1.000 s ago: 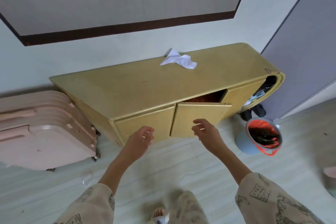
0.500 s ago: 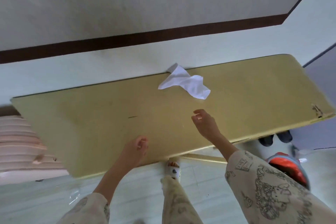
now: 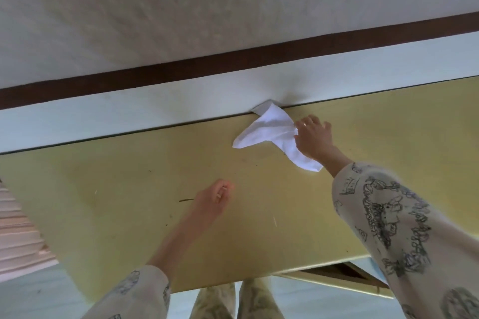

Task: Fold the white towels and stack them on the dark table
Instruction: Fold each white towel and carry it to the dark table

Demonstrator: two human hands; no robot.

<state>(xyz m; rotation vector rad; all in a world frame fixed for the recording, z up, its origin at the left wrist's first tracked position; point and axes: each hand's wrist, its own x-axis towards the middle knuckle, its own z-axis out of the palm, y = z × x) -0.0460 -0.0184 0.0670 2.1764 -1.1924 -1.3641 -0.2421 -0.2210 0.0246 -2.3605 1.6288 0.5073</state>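
— On top of the yellow cabinet point(image 3: 145, 202), what have you got?

— One white towel point(image 3: 269, 132), crumpled, lying at the cabinet's back edge. Its far tip stands up against the pale wall point(image 3: 129, 116) behind the cabinet; the rest trails toward me across the cabinet top.

— And your hands?

— My right hand point(image 3: 312, 137) is on the towel's right side. The fingers spread out over the cloth, and the thumb side meets a fold near the towel's middle. Whether I have pinched the cloth or only touch it, I cannot tell. My left hand point(image 3: 213, 202) is above the middle of the cabinet top, well apart from the towel, fingers loosely curled, with nothing in it.

— What else is around the cabinet?

— A dark brown strip point(image 3: 233, 59) runs along the wall above it. Left of the cabinet I see a pink ribbed case point(image 3: 20, 235). Below the cabinet's front edge, at the right, a door point(image 3: 337, 273) stands ajar, and my printed trouser legs point(image 3: 233, 300) show beneath that edge.
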